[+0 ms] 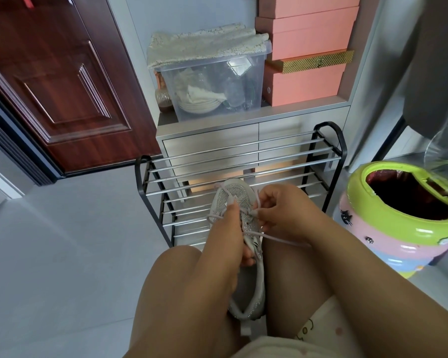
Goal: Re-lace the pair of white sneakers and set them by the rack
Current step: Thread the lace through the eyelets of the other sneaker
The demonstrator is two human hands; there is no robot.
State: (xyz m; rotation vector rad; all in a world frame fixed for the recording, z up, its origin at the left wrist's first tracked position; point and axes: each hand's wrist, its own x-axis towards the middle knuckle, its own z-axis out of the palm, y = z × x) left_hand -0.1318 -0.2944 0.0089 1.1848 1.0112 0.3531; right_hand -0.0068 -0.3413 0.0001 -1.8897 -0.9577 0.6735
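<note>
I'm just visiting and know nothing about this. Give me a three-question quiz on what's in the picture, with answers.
1. True or false: the sneaker sits on the rack.
2. What does the right hand pinch?
A. the lace
B. a rack bar
C. the bin
3. Fill in: the left hand holds the ____.

Key:
1. False; it is held between the knees, in front of the rack.
2. A
3. sneaker
</note>
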